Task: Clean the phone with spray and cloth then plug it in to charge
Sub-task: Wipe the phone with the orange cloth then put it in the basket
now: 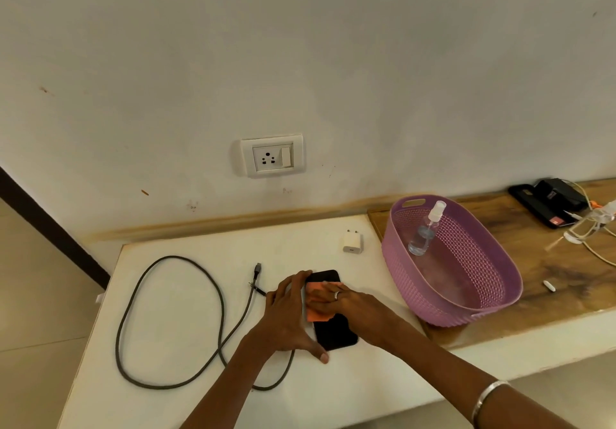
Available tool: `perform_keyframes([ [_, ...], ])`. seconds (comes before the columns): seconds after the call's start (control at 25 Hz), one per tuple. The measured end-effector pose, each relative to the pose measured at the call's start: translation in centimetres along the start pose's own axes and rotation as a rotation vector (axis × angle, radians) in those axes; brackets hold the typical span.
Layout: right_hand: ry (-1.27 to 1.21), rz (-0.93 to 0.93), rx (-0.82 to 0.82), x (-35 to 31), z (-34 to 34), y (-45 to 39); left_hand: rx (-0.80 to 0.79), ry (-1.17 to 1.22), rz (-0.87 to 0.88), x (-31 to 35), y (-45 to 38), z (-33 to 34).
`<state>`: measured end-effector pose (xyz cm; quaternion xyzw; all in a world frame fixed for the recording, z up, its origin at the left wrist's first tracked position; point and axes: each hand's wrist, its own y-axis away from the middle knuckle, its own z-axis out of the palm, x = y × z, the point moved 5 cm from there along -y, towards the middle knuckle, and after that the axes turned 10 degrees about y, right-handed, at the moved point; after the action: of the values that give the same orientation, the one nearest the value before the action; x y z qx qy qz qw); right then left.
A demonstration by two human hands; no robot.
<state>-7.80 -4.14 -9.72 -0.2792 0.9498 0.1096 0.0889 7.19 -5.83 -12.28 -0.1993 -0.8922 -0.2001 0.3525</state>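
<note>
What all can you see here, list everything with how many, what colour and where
phone: 1, black, flat on the white counter, under both hands
cloth: 1, orange, on the phone under the right hand
cable: 1, grey, looped on the counter left of the phone
charger plug: 1, white, on the counter behind the phone
basket: 1, purple, on the wooden top at right
spray bottle: 1, clear, leaning inside the basket
wall socket: 1, white, on the wall, nothing plugged in
counter: 1, white
dark gadgets and cords: several, far right
left hand: steadies the phone's left edge
right hand: presses the cloth on the screen
</note>
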Motion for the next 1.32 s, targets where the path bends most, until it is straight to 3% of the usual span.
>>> perform_keyframes([
  [0.32,-0.124,0.009,0.070,0.6,-1.2,-0.8,0.009,0.036,-0.044,0.3,-0.3,0.1],
  [0.76,-0.093,0.444,0.119,1.4,0.8,0.2,0.025,0.056,-0.035,0.1,-0.4,0.1],
  [0.96,-0.092,0.291,0.198,-3.3,-0.9,-1.0,-0.012,0.114,-0.071,-0.3,-0.2,0.4],
  [1.12,-0.051,0.386,0.296,-1.5,-1.0,-0.5,0.016,0.039,-0.072,-0.2,-0.3,0.2],
  [1.2,0.041,0.490,0.226,0.2,-0.2,-0.3,0.026,0.029,-0.079,-0.2,-0.2,0.2],
  [1.32,-0.054,0.515,0.119,2.2,1.2,0.4,0.031,0.026,-0.082,-0.2,-0.1,0.0],
])
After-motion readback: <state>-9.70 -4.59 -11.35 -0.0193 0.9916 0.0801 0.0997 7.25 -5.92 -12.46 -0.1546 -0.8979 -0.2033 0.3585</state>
